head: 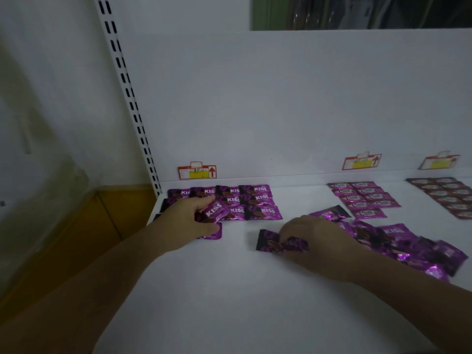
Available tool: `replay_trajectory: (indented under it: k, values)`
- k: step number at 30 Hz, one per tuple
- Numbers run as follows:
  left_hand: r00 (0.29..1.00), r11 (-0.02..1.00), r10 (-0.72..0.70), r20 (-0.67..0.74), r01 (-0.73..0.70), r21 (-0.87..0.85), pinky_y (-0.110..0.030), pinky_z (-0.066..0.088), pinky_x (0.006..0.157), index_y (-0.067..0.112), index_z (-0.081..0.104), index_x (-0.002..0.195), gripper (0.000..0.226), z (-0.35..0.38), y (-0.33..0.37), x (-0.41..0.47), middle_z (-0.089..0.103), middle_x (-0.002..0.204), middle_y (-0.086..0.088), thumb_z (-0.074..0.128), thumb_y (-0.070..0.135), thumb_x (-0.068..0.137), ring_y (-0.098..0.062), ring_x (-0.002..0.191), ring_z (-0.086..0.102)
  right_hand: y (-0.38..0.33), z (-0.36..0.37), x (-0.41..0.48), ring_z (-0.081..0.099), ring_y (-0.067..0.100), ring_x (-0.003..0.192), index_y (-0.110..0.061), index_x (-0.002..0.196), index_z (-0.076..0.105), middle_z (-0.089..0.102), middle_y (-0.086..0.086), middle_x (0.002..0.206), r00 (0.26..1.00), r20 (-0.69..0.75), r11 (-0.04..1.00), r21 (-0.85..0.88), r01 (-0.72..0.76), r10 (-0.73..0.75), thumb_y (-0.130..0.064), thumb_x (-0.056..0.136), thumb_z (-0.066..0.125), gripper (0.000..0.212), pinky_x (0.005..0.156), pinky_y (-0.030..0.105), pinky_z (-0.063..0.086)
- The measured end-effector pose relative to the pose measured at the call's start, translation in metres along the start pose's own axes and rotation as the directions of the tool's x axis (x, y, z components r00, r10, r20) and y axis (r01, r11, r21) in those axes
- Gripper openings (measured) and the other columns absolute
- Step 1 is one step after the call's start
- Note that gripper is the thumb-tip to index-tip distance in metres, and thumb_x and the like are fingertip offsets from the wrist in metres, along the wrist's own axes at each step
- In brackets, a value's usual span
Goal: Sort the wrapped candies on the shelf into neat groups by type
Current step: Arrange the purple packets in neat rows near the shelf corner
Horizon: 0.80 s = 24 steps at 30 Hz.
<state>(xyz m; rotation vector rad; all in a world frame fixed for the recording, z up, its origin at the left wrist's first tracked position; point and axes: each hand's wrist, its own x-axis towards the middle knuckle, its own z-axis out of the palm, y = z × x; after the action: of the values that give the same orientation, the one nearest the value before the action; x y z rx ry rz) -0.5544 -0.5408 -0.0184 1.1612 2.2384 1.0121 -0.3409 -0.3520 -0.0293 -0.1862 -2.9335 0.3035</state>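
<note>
The wrapper (217, 212) between the left fingers (198, 204) is glossy purple foil. The shelf (229, 290) beneath them looks smooth, matt.

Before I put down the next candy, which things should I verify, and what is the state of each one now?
1. Left hand grips a KISS candy: ok.
2. That candy matches the neat KISS rows: ok, same purple wrapper and word.
3. It is lined up with the rows: not ok, it is tilted.
4. Free place under the left hand: cannot tell, the hand hides it.
5. Right hand has the following piece: ok, its fingers curl on a purple candy lying on the shelf.
6. Loose pile sorted: not ok, heaped and overlapping.
</note>
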Motion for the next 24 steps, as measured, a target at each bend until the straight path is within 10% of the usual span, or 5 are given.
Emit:
replay_trajectory:
  k: [13,24]
  values:
    - [0.937,0.792,0.346,0.052,-0.321,0.519,-0.026,0.03,0.098,0.028,0.047,0.132,0.053,0.036,-0.009,0.024,0.048,0.117,0.01,0.062,0.043,0.084,-0.009,0.108,0.04,0.012,-0.006,0.016,0.054,0.008,0.105,-0.028,0.104,0.067,0.063,-0.015,0.112,0.973,-0.047,0.973,0.054,-0.224,0.226,-0.027,0.082,0.068,0.022,0.093,0.024,0.041]
    - [0.908,0.793,0.418,-0.035,-0.346,0.5,-0.017,0.03,0.089,0.024,0.059,0.119,0.037,0.041,-0.009,0.008,0.051,0.117,0.01,0.055,0.044,0.087,-0.004,0.105,0.037,0.006,-0.007,0.03,0.056,0.01,0.105,-0.024,0.11,0.068,0.064,-0.01,0.117,0.986,0.007,0.986,-0.041,-0.165,0.165,-0.022,0.085,0.063,0.026,0.091,0.02,0.038]
